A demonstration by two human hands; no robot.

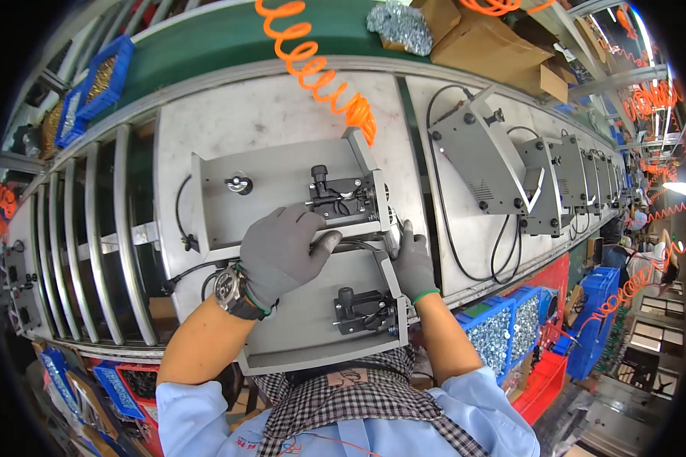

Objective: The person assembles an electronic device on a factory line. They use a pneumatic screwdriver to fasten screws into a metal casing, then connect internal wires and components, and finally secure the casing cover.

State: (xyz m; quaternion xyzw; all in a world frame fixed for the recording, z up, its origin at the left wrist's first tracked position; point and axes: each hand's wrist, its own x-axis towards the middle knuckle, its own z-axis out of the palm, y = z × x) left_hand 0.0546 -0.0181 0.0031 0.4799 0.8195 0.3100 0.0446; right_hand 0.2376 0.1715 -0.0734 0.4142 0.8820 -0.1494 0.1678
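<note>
1. Workshop line: metal rollers (99, 236) at the left run up to a pale bench top (244, 114).
2. Left gloved hand (283, 251) lies over the near edge of the far grey housing (274, 161) mid-bench, fingers bent beside its black mechanism (343, 202); whether they grip, I cannot tell.
3. Near grey housing (297, 331) sits between that one and the person.
4. Right gloved hand (414, 266) is at the far housing's right end, its grip unclear.
5. Farther right, similar housings (476, 164) form a row.
</note>
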